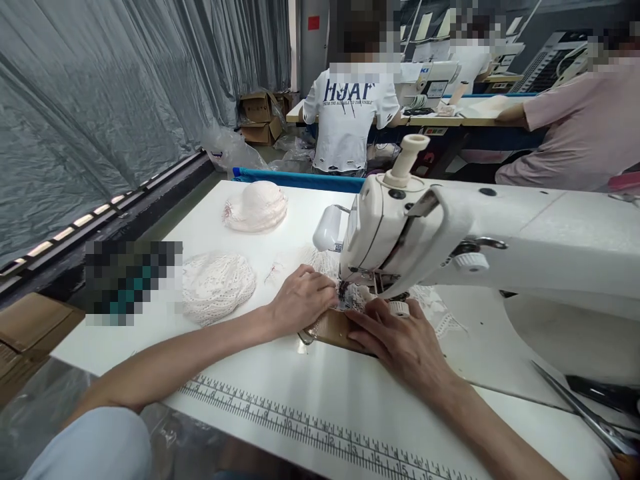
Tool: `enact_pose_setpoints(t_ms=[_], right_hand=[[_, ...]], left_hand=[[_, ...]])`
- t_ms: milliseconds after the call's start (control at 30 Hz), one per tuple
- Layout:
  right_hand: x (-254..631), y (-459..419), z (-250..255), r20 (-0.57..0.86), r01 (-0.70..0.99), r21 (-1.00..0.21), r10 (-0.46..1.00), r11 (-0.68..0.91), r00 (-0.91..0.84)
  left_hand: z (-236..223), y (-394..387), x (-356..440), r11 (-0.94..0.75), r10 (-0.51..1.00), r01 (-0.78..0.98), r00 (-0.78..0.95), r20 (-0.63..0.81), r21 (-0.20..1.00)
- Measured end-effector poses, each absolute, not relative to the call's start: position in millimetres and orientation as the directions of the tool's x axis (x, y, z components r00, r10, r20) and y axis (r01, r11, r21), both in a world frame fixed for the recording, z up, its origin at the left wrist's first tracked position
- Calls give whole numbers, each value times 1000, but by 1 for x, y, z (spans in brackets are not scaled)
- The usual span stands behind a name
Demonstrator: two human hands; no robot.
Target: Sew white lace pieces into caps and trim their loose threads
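Observation:
White lace fabric (321, 261) lies under the needle area of a white sewing machine (379, 223), its patterned edge showing again to the right. My left hand (303, 300) is closed at the lace just left of the presser foot, fingers curled down. My right hand (403, 333) sits to the right of the needle with bent fingers on the lace, thumb reaching left over a brownish plate (334, 328). Its fingertips are partly hidden by the machine head. Left of my hands rest a lace cup piece (219, 285) and, farther back, a smooth pale cup piece (259, 207).
Scissors (583, 407) lie at the right front. A printed ruler (310, 430) runs along the front edge of the white table (240, 373). Cardboard boxes (37, 323) stand at the left. People sit at other machines beyond; a grey curtain (125, 87) hangs left.

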State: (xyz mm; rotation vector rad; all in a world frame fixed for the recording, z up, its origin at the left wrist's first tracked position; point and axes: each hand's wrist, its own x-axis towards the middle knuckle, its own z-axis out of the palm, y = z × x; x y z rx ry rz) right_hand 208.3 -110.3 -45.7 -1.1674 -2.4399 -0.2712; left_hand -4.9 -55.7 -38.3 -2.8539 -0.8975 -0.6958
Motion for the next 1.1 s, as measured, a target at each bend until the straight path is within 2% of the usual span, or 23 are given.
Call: enact_pose_setpoints(t_ms=[100, 167, 233, 300, 367, 433, 500, 533, 600, 667, 767, 900, 967, 1100], right_hand=[[213, -107, -45, 466, 787, 47, 683, 615, -562], [218, -103, -43, 484, 801, 93, 676, 591, -556], [225, -101, -41, 495, 820, 144, 676, 554, -545], [229, -101, -39, 509, 841, 187, 682, 508, -525], [227, -105, -37, 524, 861, 176, 694, 478, -493], [218, -113, -33, 523, 862, 38, 725, 506, -449], [203, -125, -27, 441, 771, -264, 784, 579, -438], [195, -132, -23, 374, 673, -445, 805, 591, -460], [179, -146, -12, 246, 441, -733, 806, 518, -539], [167, -159, -2, 153, 284, -875, 781, 392, -606], [161, -178, 10, 41, 172, -965, 760, 199, -648], [166, -203, 16, -108, 140, -990, 657, -3, -746], [169, -214, 17, -161, 164, -985, 596, -48, -787], [171, -233, 14, -196, 226, -974, 560, -16, -805]], left_hand=[[-27, -36, 3, -750, 654, 633, 665, 361, 191], [-21, -23, 11, -669, 741, 691, 649, 173, 275], [-16, -15, 15, -601, 785, 738, 618, 50, 306], [-10, -17, 14, -534, 825, 785, 566, -12, 315], [-2, -31, 5, -474, 851, 818, 521, -67, 326], [10, -54, -8, -443, 850, 824, 511, -126, 355], [24, -81, -21, -380, 834, 783, 520, -183, 492], [31, -95, -26, -296, 828, 722, 521, -209, 626], [43, -123, -33, -83, 808, 532, 531, -256, 843], [50, -147, -38, 101, 788, 384, 532, -310, 918], [51, -176, -45, 199, 762, 311, 547, -346, 929], [45, -204, -53, 87, 718, 365, 623, -312, 927], [40, -214, -55, 2, 702, 381, 658, -273, 924], [29, -230, -59, -131, 689, 318, 710, -144, 939]])
